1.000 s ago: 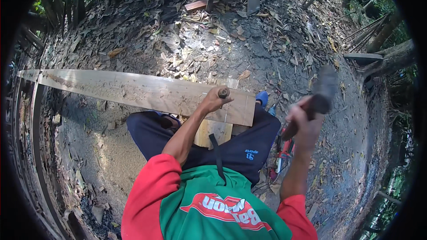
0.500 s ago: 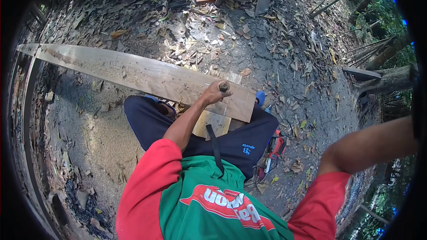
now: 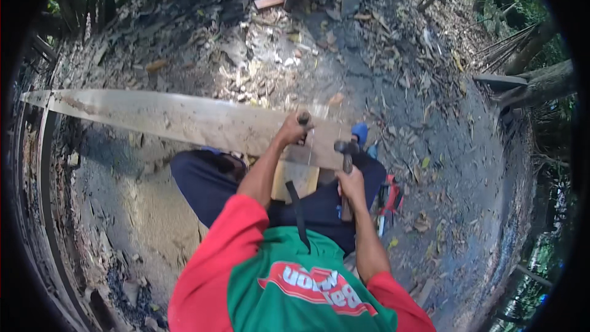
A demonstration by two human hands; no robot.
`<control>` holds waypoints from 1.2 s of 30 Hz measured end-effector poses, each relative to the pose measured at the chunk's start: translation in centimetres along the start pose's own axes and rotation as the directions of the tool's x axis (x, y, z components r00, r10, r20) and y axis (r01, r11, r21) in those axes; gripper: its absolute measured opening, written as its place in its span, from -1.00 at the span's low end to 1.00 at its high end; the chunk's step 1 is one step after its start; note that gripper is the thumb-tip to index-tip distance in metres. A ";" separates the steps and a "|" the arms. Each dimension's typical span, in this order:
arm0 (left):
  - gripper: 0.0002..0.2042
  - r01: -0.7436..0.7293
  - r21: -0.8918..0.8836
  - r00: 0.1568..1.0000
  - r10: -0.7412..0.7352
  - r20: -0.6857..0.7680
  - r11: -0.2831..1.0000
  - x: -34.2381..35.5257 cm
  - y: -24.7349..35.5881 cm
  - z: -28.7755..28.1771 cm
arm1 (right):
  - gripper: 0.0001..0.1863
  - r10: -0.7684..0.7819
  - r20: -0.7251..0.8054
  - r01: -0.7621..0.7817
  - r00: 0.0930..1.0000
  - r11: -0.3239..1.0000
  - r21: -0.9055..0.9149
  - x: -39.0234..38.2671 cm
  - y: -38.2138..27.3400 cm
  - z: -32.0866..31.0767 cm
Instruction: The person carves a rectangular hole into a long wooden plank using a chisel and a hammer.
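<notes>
My left hand point(image 3: 292, 128) is closed round an upright wooden handle point(image 3: 303, 117), apparently a chisel, set on a long pale plank point(image 3: 190, 117); the tool's lower end is hidden. My right hand point(image 3: 350, 184) grips a hammer point(image 3: 346, 150) with a dark head and brown handle, just right of the left hand over the plank's right end. A shorter yellowish board point(image 3: 295, 181) lies under the plank between my legs, a dark strap across it. The picture is slightly blurred.
A red tool point(image 3: 390, 203) lies beside my right leg. Dark wooden rails point(image 3: 44, 147) run along the left under the plank. Sawdust point(image 3: 157, 215), dry leaves, a small reddish board point(image 3: 270, 1), trunks and a fallen log point(image 3: 541, 86) surround me.
My right hand has swung the hammer up and out to the right, then brought it down beside my left hand. My left hand stays on the handle at the plank.
</notes>
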State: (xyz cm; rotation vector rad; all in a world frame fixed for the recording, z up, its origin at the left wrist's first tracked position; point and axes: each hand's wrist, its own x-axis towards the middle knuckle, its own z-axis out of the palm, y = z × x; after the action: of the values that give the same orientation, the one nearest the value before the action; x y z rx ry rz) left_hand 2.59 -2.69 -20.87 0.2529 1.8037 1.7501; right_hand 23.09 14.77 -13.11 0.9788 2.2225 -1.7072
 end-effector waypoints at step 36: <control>-0.81 -0.451 -0.001 0.631 0.318 -0.708 0.892 -15.4 3.1 -15.5 | -0.76 -0.226 0.693 0.688 0.685 -0.115 -0.717 16.3 -3.5 10.7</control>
State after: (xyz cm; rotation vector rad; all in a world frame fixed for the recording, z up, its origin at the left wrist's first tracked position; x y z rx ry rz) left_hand 5.71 -23.61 -14.36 -0.1413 2.1882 2.5597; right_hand 5.84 10.89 -22.08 -0.5940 2.6755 0.0936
